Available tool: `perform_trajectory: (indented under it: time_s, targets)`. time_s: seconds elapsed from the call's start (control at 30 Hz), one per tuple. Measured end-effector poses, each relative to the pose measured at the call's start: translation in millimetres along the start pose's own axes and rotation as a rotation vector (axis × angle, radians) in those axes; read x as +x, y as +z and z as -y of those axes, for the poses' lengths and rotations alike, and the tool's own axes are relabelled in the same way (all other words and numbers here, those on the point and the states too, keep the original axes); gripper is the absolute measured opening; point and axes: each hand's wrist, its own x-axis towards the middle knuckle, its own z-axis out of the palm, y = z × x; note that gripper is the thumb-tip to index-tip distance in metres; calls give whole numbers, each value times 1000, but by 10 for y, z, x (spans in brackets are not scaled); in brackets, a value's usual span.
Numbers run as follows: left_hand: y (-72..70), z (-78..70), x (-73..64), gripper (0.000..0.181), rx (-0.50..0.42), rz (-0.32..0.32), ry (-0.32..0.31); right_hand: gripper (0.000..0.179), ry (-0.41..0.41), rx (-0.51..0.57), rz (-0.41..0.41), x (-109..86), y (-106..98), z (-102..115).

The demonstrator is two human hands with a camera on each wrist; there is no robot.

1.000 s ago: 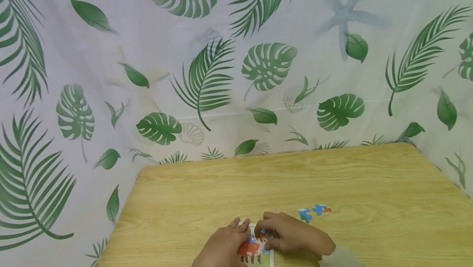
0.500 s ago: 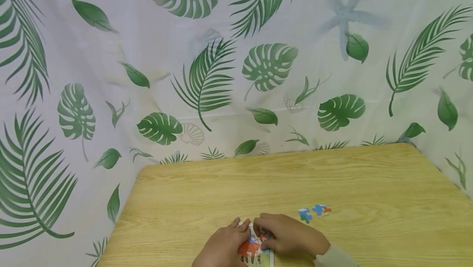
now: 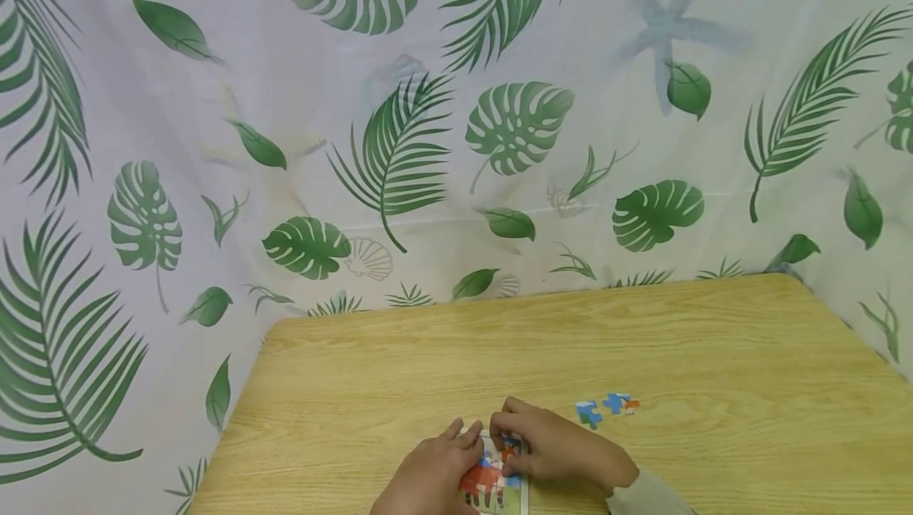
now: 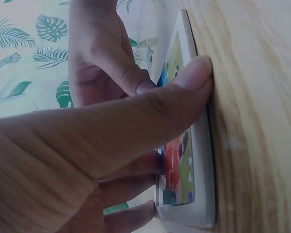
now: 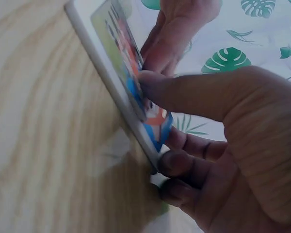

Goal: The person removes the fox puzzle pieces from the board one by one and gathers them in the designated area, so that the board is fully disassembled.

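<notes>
Head view: jigsaw tray (image 3: 525,495) flat at near side of the wood-grain table (image 3: 357,388), leaf-print sheet (image 3: 307,87) beyond. Left hand (image 3: 428,474) lies over tray's left side, fingers fairly straight, pressing, probably to stop it sliding. Right hand (image 3: 552,448) comes in from the right, fingers bent toward thumb at tray's far right part. 2 loose bits lie farther right, blue-green puzzle piece (image 3: 588,413) and blue-orange puzzle piece (image 3: 619,404), apart from tray, presumably parked within reach. Left wrist view: thumb stretched across to tray's near rim, other fingertips on its left side; a broad brace, tray not lifted. Right wrist view: thumb on the picture, fingers curled by the far right corner, seemingly pinching a fox-face puzzle piece (image 5: 157,121), tilted over the rim. Fingertip hold likely suits small tabs; can't tell if any edge is seated.
</notes>
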Motion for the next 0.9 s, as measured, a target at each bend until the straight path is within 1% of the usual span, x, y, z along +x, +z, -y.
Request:
perform_trajectory:
  time_s: [0.13,0.27,0.37,0.5,0.6,0.73,0.9]
  targets:
    - [2,-1,-8,97,-4,-11,6,23,-8,5,0,-3,-16,11]
    - [5,1,-14,97,-6,-17,2,27,-10,11,-30,-11,-33,26]
    - [8,1,-16,96,1,-15,3,33,7,7,-57,-25,-73,55]
    - [28,-10,-17,93,27,-38,28,31,1,-73,-100,-71,-146,107]
    - [51,-16,-19,92,41,-70,41,28,-24,-150,-141,-119,-187,128]
    - [83,-16,-22,91,53,-106,52,28,-43,-185,-172,-188,-226,126]
    - [62,-2,-29,91,40,-122,48,30,6,-233,-199,-303,-295,105]
